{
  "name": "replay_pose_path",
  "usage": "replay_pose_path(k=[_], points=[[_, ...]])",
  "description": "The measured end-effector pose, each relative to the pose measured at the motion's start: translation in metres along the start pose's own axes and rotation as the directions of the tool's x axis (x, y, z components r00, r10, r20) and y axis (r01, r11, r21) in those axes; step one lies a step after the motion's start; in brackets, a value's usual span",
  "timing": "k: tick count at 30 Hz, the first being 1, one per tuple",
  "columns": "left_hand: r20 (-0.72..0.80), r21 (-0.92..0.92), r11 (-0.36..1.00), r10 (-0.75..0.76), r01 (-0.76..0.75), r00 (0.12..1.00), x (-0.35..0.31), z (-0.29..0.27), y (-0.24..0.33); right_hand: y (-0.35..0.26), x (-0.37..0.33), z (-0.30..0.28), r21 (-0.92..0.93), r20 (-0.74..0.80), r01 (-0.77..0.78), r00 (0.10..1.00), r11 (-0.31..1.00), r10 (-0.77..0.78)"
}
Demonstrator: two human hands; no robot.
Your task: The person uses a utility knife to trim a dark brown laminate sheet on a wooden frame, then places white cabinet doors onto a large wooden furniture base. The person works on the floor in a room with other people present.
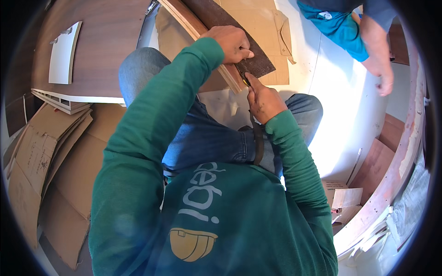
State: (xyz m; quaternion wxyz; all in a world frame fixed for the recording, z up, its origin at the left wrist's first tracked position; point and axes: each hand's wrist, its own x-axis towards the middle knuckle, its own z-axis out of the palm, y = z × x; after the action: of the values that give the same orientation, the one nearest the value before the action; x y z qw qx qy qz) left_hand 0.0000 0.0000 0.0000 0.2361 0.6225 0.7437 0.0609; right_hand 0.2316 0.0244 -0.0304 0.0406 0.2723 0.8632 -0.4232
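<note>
My left hand (230, 43) is closed, its fingers curled over a long reddish-brown wooden strip (188, 22) and pressing at the edge of a dark brown sheet (258, 60) beside it. In my right hand (266, 102) is a slim knife with a yellow and black body (246, 82), the thumb and index finger along it. Its tip is against the sheet's edge near the wood's near end; the blade itself is too small to make out. A narrow dark strip (258, 145) hangs below my right hand and lies over my jeans.
Flat cardboard (276, 69) lies under the work. A large brown panel (103, 50) with a small white-edged board (66, 53) on it is at the left, above folded cardboard (41, 152). Another person's arm (375, 46) is at the upper right. Cartons (345, 198) stand at the lower right.
</note>
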Motion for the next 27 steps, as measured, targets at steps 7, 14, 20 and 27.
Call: replay_pose_path(k=[7, 14, 20, 27], points=[[0.023, -0.081, 0.997, 0.018, -0.016, 1.000, 0.006, 0.012, 0.014, 0.015, -0.077, -0.050, -0.190, 0.168, -0.120, 0.974, 0.974, 0.152], [0.015, -0.038, 0.999, -0.017, 0.017, 1.000, 0.009, 0.011, 0.017, -0.024, -0.090, -0.079, 0.100, -0.017, -0.017, 1.000, 0.995, 0.019], [-0.053, -0.063, 0.998, -0.015, 0.012, 0.998, 0.016, 0.019, 0.010, -0.001, -0.003, -0.021, 0.047, -0.088, 0.093, 0.992, 0.995, -0.089], [-0.068, -0.187, 0.982, 0.001, -0.013, 0.998, 0.013, 0.027, 0.004, 0.014, -0.002, -0.023, -0.090, 0.068, -0.007, 0.998, 0.996, 0.013]])
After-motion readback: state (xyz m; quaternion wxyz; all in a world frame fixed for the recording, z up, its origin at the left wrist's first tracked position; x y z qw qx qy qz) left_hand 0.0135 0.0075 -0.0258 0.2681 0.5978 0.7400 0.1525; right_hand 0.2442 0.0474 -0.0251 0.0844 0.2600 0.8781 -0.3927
